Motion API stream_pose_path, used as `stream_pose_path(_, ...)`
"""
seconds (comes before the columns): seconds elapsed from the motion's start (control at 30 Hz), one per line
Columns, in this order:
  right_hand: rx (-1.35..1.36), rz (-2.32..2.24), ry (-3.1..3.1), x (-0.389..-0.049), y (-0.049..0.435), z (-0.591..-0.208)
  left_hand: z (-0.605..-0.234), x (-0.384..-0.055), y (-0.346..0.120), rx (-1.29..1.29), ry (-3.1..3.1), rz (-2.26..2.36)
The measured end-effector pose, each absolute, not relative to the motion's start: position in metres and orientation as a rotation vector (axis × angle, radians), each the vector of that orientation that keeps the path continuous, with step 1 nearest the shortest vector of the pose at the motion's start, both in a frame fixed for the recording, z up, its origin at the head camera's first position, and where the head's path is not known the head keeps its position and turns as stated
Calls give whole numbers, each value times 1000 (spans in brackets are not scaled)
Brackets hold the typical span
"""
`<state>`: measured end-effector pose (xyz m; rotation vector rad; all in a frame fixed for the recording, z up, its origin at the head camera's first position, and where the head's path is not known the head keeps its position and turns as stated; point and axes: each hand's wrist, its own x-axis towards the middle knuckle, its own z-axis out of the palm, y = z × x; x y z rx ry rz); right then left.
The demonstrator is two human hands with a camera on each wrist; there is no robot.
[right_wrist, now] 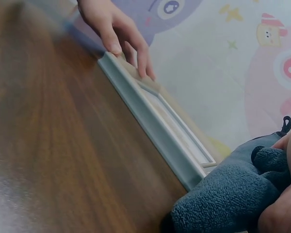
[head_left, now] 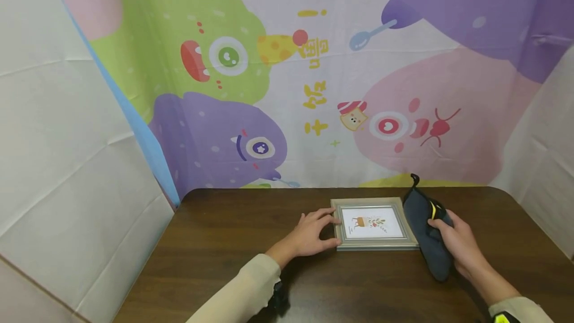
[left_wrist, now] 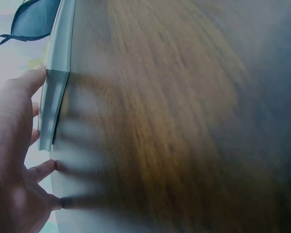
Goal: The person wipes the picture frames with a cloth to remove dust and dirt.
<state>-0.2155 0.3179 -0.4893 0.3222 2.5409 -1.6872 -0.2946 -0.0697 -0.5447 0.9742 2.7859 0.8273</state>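
A picture frame with a silvery-beige border and a plant print lies flat on the table. My left hand rests at its left edge. In the left wrist view the thumb touches the frame's corner, while other fingertips reach down beside it. My right hand grips a dark blue-grey fleecy cleaning pad by the strap on its back. The pad, which has a hanging loop at its far end, is tilted along the frame's right edge. In the right wrist view, its fuzzy side overlaps the frame's near right corner.
The dark brown wooden table ends at the back against a cartoon-printed curtain. White panels close off the left and right sides. Dark bands sit at both wrists.
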Motion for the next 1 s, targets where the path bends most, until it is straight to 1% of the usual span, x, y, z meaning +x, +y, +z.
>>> stream_pose_path(0.17, 338, -1695, 2522, -221, 318, -488, -534, -288, -70, 1004, 2790, 793)
stream_pose_path(0.57, 368, -1725, 2511, -246, 314, -488, -554, -300, -71, 1005, 2804, 803)
stream_pose_path(1.0, 456, -1768, 2589, -277, 307, -489, -553, -298, -70, 980, 2809, 815)
